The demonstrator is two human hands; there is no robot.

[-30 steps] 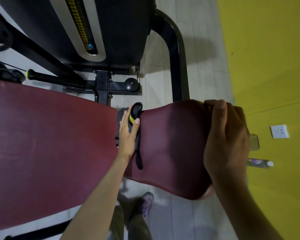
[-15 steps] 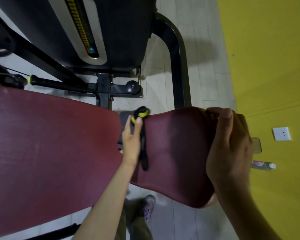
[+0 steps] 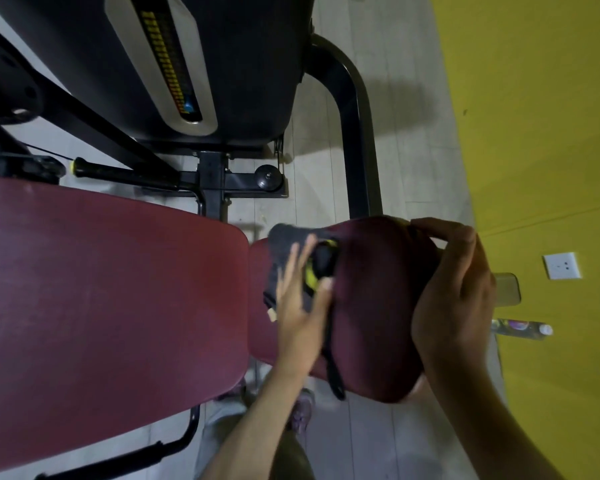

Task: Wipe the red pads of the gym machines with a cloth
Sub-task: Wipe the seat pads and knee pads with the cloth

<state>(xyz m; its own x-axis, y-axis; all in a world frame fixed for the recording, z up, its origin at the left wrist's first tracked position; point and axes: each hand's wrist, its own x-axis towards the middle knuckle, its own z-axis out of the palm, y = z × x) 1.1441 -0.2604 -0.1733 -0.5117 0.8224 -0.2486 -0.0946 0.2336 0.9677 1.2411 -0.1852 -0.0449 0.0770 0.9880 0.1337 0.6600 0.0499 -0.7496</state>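
Observation:
A large red pad (image 3: 101, 289) fills the left of the view. A smaller red pad (image 3: 371, 306) lies to its right across a narrow gap. A dark grey cloth (image 3: 284, 244) lies on the small pad's left end. My left hand (image 3: 298, 306) presses on the cloth with straight, spread fingers and looks motion-blurred. A black strap with yellow marks (image 3: 321, 261) runs across the small pad beside my left thumb. My right hand (image 3: 454, 299) grips the small pad's right end, fingers curled over its far edge.
The black weight-stack housing (image 3: 239, 64) stands behind the pads, with a curved black frame tube (image 3: 354, 133) and a black lever (image 3: 118, 173). A yellow wall (image 3: 534, 133) with a white socket (image 3: 561, 266) rises on the right. A bottle (image 3: 520, 329) lies on the floor there.
My left hand has slid from the gap onto the small pad's left end, and more of the grey cloth shows beneath it. My right hand keeps its grip.

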